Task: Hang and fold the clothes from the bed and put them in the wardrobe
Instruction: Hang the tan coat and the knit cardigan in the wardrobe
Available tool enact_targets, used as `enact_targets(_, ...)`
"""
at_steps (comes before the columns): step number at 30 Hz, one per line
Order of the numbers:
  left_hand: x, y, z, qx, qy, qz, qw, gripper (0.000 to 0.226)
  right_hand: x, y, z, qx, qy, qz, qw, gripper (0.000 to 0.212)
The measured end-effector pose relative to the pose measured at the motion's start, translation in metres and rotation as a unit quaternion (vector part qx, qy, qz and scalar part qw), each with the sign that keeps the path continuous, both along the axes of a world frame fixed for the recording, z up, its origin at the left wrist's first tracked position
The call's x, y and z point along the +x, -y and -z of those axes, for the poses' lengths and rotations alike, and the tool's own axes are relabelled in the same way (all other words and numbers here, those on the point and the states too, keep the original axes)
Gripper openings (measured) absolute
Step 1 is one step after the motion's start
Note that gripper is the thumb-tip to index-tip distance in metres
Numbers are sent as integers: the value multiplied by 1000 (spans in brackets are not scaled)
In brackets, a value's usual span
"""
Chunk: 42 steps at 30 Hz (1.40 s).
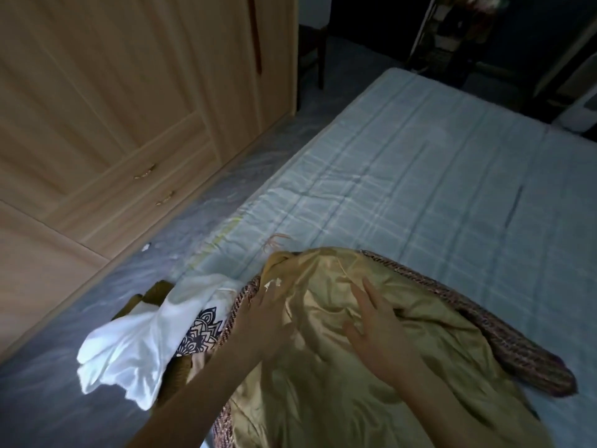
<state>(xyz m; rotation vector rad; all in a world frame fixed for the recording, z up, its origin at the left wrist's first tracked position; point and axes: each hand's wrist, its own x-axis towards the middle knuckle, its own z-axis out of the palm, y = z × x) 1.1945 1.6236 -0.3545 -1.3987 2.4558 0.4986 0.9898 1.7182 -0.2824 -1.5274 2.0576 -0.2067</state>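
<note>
A jacket with gold satin lining (326, 376) and a woven tweed outer edge (504, 344) lies spread, lining up, on the near part of the bed (420, 176). My left hand (268, 315) rests flat on the lining near the collar, fingers straight. My right hand (371, 331) presses on the lining with fingers spread. A white garment with a dark mandala print (145, 337) lies crumpled at the bed's left edge, over something mustard-coloured (158, 291). The closed wooden wardrobe (122, 108) stands to the left.
A pale blue checked sheet covers the bed. Two wardrobe drawers with brass handles (145, 172) sit low on the wardrobe front. A narrow floor strip (200, 202) runs between bed and wardrobe. Dark furniture (452, 30) stands beyond the bed's far end.
</note>
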Motion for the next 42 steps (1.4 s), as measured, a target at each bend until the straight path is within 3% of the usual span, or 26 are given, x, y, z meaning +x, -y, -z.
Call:
enact_targets(3, -3, 8, 36, 7, 6, -79, 997, 59, -9, 27, 30, 2, 25, -19, 999, 65)
enact_targets(8, -9, 19, 123, 9, 0, -156, 988, 59, -14, 67, 94, 15, 45, -40, 998, 67)
enact_targets(14, -14, 3, 194, -18, 24, -156, 987, 63, 10, 129, 175, 7, -21, -129, 991, 74)
enact_targets(22, -17, 1, 243, -81, -23, -158, 984, 55, 25, 151, 288, 2, -45, -98, 994, 82)
enact_targets(31, -18, 2, 245, -106, -16, -147, 983, 61, 33, 153, 296, -9, -68, -67, 995, 80)
enact_targets(37, -17, 1, 243, -126, -37, -137, 982, 62, 10, 190, 258, 43, -121, -123, 984, 57)
enact_targets(42, -15, -4, 231, -111, -79, -93, 986, 61, -13, 166, 221, 63, -155, -148, 975, 32)
